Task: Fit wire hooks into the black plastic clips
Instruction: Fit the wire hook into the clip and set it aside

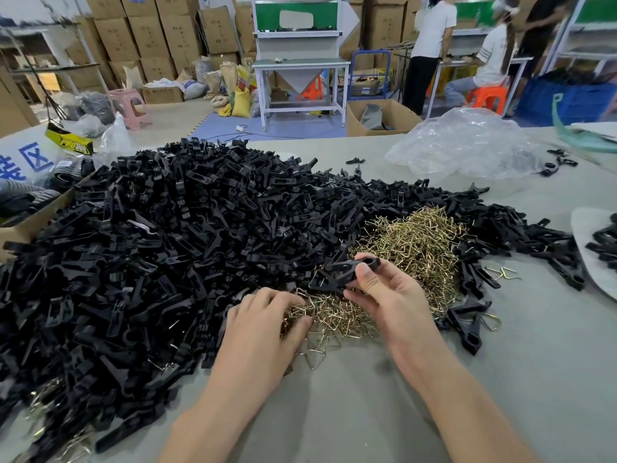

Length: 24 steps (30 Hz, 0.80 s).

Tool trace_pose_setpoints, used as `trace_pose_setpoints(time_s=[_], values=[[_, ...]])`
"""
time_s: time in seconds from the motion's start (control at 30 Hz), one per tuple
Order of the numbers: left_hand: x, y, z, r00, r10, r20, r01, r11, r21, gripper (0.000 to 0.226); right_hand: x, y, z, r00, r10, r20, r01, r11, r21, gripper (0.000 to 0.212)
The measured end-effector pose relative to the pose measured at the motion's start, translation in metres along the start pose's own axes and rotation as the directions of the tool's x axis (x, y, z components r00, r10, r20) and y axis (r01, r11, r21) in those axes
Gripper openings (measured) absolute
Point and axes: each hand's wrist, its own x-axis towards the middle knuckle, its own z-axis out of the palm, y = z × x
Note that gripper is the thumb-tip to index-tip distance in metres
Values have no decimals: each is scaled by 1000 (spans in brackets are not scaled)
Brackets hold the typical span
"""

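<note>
A big heap of black plastic clips (pixel 173 248) covers the left and middle of the grey table. A pile of brass-coloured wire hooks (pixel 410 242) lies in front of it, reaching down to my hands. My right hand (pixel 387 295) holds one black clip (pixel 350 267) between thumb and fingers, just above the hooks. My left hand (pixel 267 322) lies palm down on the near edge of the hook pile, fingers curled into the hooks (pixel 334 319); whether it grips one is hidden.
A crumpled clear plastic bag (pixel 467 142) lies at the back right of the table (pixel 334 412). A white sack with more clips (pixel 601 245) sits at the right edge, a cardboard box (pixel 23 228) at the left. People work at benches in the background.
</note>
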Motion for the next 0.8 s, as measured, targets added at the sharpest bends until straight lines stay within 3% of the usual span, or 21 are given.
trace_pose_setpoints(time_s=[0.1, 0.2, 0.4, 0.57, 0.7, 0.8], values=[[0, -2, -3, 992, 0, -124, -18, 989, -147, 14, -1, 0, -1, 1000, -4, -7, 4, 1000, -26, 15], [-1, 0, -4, 979, -45, -197, -23, 944, -328, 17, -2, -2, 0, 1000, -3, 4, 3, 1000, -7, 23], [1, 6, -11, 956, -162, -246, -14, 809, -588, 18, -3, -3, 2, 997, 18, 79, -20, 999, 26, 19], [1, 7, -11, 966, -189, -175, 33, 763, -645, 14, -5, -4, 3, 994, 8, 110, -11, 1000, 23, 20], [1, 9, -12, 958, -178, -223, 5, 793, -609, 14, -7, -5, 4, 985, -11, 172, 4, 999, 37, 20], [0, 10, -14, 965, -182, -191, -10, 699, -715, 18, -8, -5, 5, 981, -19, 192, 9, 999, 53, 30]])
